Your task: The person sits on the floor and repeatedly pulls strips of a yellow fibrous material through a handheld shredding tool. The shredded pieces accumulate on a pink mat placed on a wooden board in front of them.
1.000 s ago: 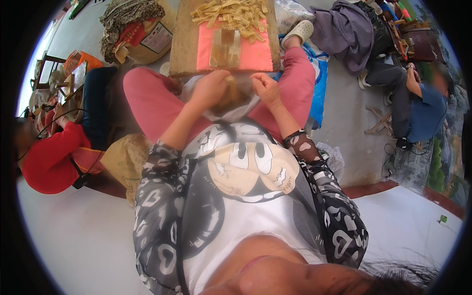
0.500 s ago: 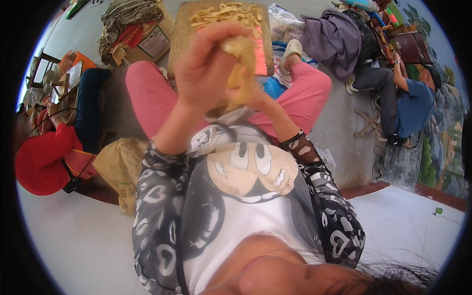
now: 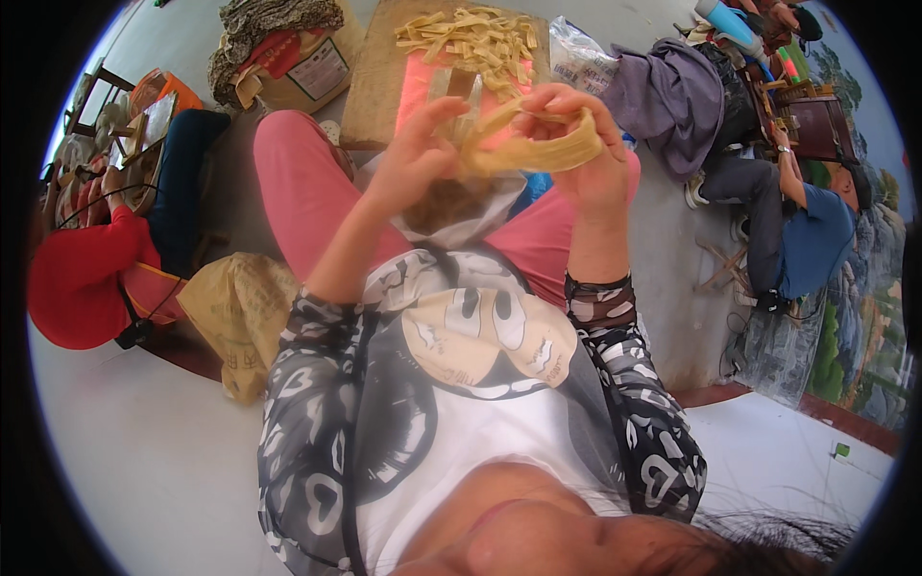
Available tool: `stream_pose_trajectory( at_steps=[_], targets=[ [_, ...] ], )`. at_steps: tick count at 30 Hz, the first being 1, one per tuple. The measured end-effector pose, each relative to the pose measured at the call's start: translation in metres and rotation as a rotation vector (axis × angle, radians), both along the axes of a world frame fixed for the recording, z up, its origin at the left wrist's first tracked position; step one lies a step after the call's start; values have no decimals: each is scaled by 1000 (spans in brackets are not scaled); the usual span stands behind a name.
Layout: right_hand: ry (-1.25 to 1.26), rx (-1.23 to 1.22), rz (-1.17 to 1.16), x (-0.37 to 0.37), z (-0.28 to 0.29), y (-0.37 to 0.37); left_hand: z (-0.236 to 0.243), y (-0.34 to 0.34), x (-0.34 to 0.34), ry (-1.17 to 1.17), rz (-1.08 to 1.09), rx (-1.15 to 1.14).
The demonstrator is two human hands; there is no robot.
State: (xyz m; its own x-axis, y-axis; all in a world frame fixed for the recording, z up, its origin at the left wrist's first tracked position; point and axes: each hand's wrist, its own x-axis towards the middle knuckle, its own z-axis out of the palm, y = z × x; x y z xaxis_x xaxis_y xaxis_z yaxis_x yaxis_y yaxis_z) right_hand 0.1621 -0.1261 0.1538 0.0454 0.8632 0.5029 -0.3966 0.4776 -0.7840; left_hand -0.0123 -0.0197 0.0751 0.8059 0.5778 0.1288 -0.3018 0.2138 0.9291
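Observation:
A pale yellow, ribbon-like strip (image 3: 552, 149) bends into a loop in front of me, raised above my lap. My right hand (image 3: 591, 173) pinches it, thumb and fingers closed round the loop's right side. Beside the strip's left end is my left hand (image 3: 413, 158), its thumb and index finger apart with a gap between them. Beyond the hands, a wooden board (image 3: 375, 67) carries a pile of similar strips (image 3: 471, 38) and a pink sheet (image 3: 413, 82). A clear, brownish piece (image 3: 459, 84) lies on that sheet, partly hidden by my left hand.
In my lap sits a whitish plastic bag (image 3: 495, 213) with brownish contents. A carton (image 3: 312, 77) stands far left, a purple-grey cloth (image 3: 667, 96) far right. A brown sack (image 3: 240, 307) lies by my left arm. People in red (image 3: 86, 278) and blue (image 3: 816, 235) sit either side.
My hands have moved apart, the right one going right with the strip, which now spreads into an open loop. The left hand has come down, uncovering the board, pink sheet and strip pile.

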Motion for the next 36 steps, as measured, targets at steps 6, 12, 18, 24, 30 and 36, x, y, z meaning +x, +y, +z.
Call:
stream_pose_trajectory(
  at_steps=[6,12,18,24,30,36],
  targets=[
    [230,-27,53,7,-20,2,-15,-7,3,322,-23,352],
    [405,-28,-48,32,-38,-7,-46,32,-33,759,420,1028],
    [-297,-470,36,39,-92,-6,-46,32,-33,593,805,724],
    [-526,-834,-178,52,-147,0,-54,20,-15,573,633,925],
    [-160,-928,-447,48,-154,6,-56,11,2,485,459,1078],
    [-236,-1008,-472,43,-156,-5,-73,9,3,545,486,838]
  ],
)
